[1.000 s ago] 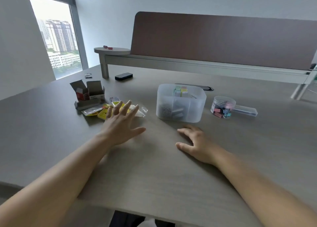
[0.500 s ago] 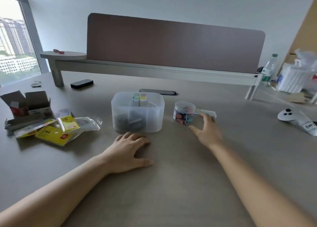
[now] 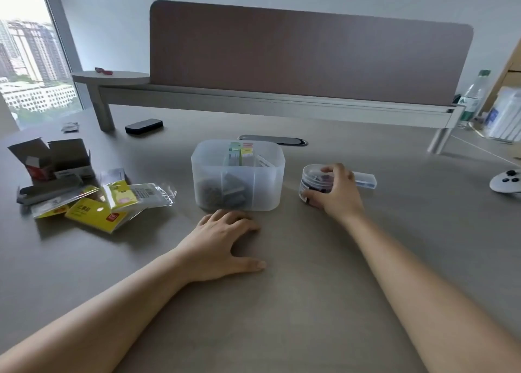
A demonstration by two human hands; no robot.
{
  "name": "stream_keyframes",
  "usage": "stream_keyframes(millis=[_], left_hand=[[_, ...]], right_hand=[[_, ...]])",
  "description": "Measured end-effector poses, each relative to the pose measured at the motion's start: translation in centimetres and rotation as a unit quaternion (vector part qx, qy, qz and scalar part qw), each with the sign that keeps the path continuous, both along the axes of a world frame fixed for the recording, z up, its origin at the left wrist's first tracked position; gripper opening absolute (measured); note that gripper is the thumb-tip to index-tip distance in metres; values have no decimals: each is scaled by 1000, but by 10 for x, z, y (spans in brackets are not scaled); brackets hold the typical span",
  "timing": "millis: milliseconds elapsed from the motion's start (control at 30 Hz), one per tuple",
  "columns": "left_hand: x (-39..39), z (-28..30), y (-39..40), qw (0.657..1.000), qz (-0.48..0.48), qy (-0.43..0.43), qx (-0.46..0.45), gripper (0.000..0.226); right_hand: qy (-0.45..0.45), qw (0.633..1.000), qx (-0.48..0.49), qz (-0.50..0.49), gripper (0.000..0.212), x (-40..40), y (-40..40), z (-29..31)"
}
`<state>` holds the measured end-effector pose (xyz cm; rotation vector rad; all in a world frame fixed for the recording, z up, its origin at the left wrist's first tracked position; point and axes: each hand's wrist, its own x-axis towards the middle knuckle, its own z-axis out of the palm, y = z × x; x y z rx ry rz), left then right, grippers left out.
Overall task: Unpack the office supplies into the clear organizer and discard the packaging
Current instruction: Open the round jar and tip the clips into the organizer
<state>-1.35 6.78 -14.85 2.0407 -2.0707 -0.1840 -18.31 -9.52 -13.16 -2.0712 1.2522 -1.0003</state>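
Note:
The clear organizer [image 3: 267, 192] stands mid-table, with coloured sticky notes at its back and dark small items in its front compartments. To its right, my right hand [image 3: 337, 193] grips a small round clear tub [image 3: 310, 175] of coloured binder clips, fingers curled over its top and side. Behind that hand lies a small clear plastic box [image 3: 366, 179]. My left hand [image 3: 222, 244] rests flat on the table just in front of the organizer, holding nothing. At the left lie empty packaging: yellow-labelled plastic sleeves [image 3: 112, 203] and opened cardboard boxes [image 3: 53, 166].
A black slab-shaped object [image 3: 143, 125] and a small wrapper [image 3: 70, 126] lie at the back left. A white controller [image 3: 507, 182] sits at the right edge, a water bottle [image 3: 475, 96] and a wrapped white pack [image 3: 504, 116] behind it. A brown divider panel [image 3: 310, 51] closes the back.
My right hand moved from the table to the binder-clip tub and closed round it. My left hand drew back from the packaging pile and settled before the organizer. The view swung right.

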Motion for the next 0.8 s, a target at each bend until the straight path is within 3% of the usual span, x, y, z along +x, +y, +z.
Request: stream_keyframes(millis=[100, 200, 367, 433, 567, 700, 800], left_hand=[[-3, 2, 1, 999, 13, 45, -16, 103], [-10, 8, 1, 983, 40, 162, -72, 93], [-24, 14, 1, 912, 21, 402, -81, 113], [-25, 11, 1, 881, 14, 466, -78, 101], [-19, 13, 5, 870, 19, 482, -105, 71], [-8, 17, 15, 872, 25, 476, -111, 67], [3, 21, 24, 868, 11, 487, -101, 66]], right_hand=[[-40, 999, 15, 24, 51, -9, 18, 5], [-99, 990, 60, 87, 50, -16, 45, 13], [-135, 956, 156, 208, 52, -7, 85, 22], [-150, 947, 183, 219, 53, 1, 95, 22], [-157, 939, 212, 223, 53, 13, 106, 24], [-89, 962, 148, 213, 61, 22, 110, 28], [-92, 962, 131, 221, 63, 31, 114, 27]])
